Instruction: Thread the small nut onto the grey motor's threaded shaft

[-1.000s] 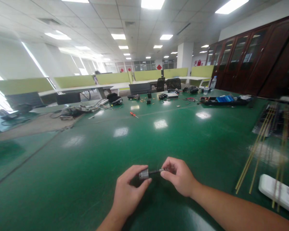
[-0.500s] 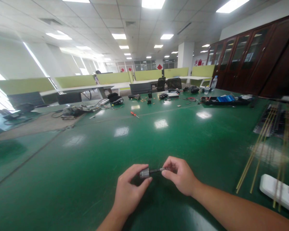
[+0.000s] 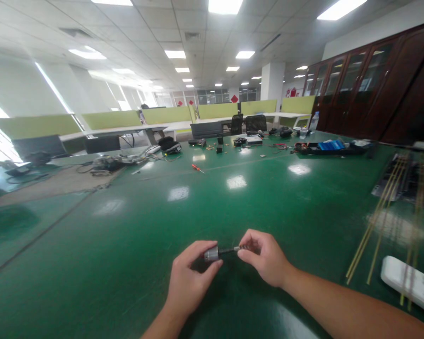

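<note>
Low in the middle of the view, both hands hold one small metal part just above the green table (image 3: 127, 263). My left hand (image 3: 192, 278) is closed on its short grey metal cylinder (image 3: 212, 254), gripping with the thumb below and the fingers above. From the cylinder's right end a thin dark shaft (image 3: 227, 251) with a ridged look runs to the right. My right hand (image 3: 263, 256) pinches the lighter far end of this shaft between thumb and fingers. The fingertips partly hide that end, so its exact shape cannot be made out.
Thin yellowish rods (image 3: 378, 216) lie at the right, near a white oblong object (image 3: 410, 285). Further back are a red-handled screwdriver (image 3: 197, 168), a black tray (image 3: 330, 148) with blue items, and a tangle of cables and gear (image 3: 116, 162) at the left.
Almost nothing differs. The hands keep their places on the cylinder and shaft; the shaft's ridges show slightly more clearly now.
</note>
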